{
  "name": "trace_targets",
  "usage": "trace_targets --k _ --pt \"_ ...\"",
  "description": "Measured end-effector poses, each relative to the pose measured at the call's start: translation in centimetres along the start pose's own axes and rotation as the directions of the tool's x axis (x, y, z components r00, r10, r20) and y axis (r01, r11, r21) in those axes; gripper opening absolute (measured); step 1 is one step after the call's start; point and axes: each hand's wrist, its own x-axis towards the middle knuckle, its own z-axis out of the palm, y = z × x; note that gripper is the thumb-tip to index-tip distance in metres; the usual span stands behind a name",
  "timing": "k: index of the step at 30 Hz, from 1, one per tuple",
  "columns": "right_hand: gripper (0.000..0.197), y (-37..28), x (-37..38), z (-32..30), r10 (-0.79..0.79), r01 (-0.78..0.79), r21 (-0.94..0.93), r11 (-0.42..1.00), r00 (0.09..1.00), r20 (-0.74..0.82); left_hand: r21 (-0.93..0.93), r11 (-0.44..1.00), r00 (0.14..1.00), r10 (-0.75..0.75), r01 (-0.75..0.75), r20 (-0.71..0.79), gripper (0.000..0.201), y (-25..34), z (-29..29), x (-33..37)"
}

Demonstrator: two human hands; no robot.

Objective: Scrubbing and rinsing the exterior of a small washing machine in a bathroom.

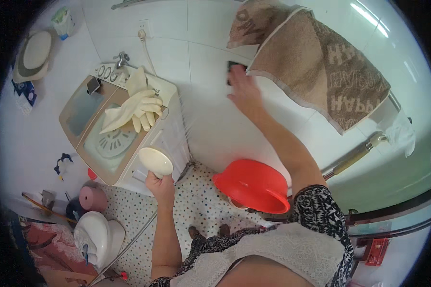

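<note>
My left hand (162, 187) is closed on the lower edge of a cream round bowl (156, 161), held tilted in front of the washing machine. My right arm stretches up to the white tiled wall. There my right hand (246, 93) presses a small dark flat pad (231, 67) to the tiles, its fingers over it; whether it is a sponge or a scouring pad I cannot tell. A brown towel (292, 62) hangs just right of that hand.
Cream rubber gloves (141, 107) lie on the open twin-tub washing machine (170, 129), below a tap (121, 59). A red basin (251, 184) stands tilted near my feet. A white toilet (103, 239) is at lower left. A wooden-gripped rail (354, 160) runs along the right wall.
</note>
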Motion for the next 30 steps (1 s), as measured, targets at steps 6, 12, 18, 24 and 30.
trace_targets --k 6,12,18,24,30 --pt "0.060 -3.1 -5.6 4.4 -0.243 0.246 0.001 0.969 0.959 0.147 -0.093 0.994 0.998 -0.052 0.054 0.017 0.006 -3.1 -5.6 5.3" --pt "0.062 1.5 -18.4 -2.8 0.043 -0.002 -0.243 0.970 0.986 0.161 -0.244 0.965 0.986 -0.058 0.096 0.159 0.007 -7.2 -11.0 9.6" --pt "0.063 -4.6 -8.7 3.9 0.029 -0.027 -0.011 1.000 0.978 0.209 -0.326 0.933 0.979 -0.097 0.152 0.178 0.011 -9.9 -11.0 10.0" --pt "0.063 -10.1 -2.4 8.1 -0.226 0.223 0.049 0.974 0.971 0.081 -0.436 0.895 0.990 -0.037 0.092 0.134 0.006 -9.1 -10.2 10.5" --pt "0.058 -0.5 -11.5 1.7 0.137 -0.148 -0.187 0.971 0.988 -0.069 -0.433 0.901 0.985 0.098 -0.026 0.145 0.000 -10.5 -10.7 10.7"
